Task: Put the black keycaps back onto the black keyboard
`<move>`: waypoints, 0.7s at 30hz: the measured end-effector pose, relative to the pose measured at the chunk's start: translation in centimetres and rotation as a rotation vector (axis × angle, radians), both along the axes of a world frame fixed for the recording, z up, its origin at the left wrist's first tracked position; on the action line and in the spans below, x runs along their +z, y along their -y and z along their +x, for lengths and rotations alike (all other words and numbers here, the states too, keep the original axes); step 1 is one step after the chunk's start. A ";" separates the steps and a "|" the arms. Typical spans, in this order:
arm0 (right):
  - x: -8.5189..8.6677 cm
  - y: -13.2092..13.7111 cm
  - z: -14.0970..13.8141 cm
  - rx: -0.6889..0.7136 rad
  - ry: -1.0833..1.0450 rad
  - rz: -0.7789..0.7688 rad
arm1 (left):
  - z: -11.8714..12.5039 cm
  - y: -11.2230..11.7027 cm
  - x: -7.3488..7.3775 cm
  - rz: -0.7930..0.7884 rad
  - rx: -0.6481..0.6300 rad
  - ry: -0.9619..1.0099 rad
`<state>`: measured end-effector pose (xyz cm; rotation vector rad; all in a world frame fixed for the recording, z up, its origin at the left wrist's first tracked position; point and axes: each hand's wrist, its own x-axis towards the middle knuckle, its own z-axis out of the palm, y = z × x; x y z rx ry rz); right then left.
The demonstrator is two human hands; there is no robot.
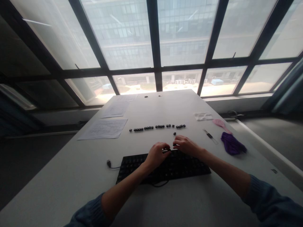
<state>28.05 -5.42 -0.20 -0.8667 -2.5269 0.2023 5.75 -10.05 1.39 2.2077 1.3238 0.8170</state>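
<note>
A black keyboard (184, 167) lies on the white table (71, 176) in front of me. My left hand (157, 153) rests on its upper middle with curled fingers. My right hand (186, 145) sits at the keyboard's far edge, fingers bent and pinched close to the left hand's fingertips. What the fingertips hold is too small to make out. Beyond the hands a row of several black keycaps (157, 127) runs across the table, and one loose keycap (175, 133) lies just ahead of my right hand.
Paper sheets (104, 128) lie at the left. To the right are a small tool (209, 135), a purple cloth (232, 144), a pink brush (220, 124) and a clear bag (203, 116). The keyboard's cable plug (109, 163) lies left. Large windows stand behind the table.
</note>
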 end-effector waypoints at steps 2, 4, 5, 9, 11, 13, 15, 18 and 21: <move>0.1 1.6 1.1 -0.044 -0.011 0.013 | 0.8 0.4 -0.1 -0.001 -0.014 -0.010; -0.1 2.8 2.1 -0.077 -0.046 0.003 | 1.5 0.5 -0.2 -0.006 -0.022 -0.023; -0.2 3.3 2.6 -0.088 -0.073 -0.010 | 1.8 0.6 -0.3 -0.008 -0.027 -0.027; -0.5 4.6 3.9 -0.119 -0.260 -0.128 | 2.4 0.5 -0.5 0.003 -0.055 -0.010; -0.7 4.9 4.2 -0.157 -0.373 -0.187 | 2.6 0.5 -0.8 0.011 -0.068 0.008; -0.9 5.2 4.2 -0.190 -0.445 -0.232 | 2.8 0.4 -1.2 0.013 -0.076 0.031; -1.3 5.4 3.9 -0.192 -0.467 -0.264 | 3.1 0.4 -1.8 0.016 -0.081 0.056; -2.0 5.5 3.4 -0.167 -0.457 -0.291 | 3.4 0.4 -2.6 0.027 -0.086 0.070; -2.3 5.4 3.0 -0.147 -0.441 -0.313 | 3.6 0.3 -3.1 0.036 -0.083 0.069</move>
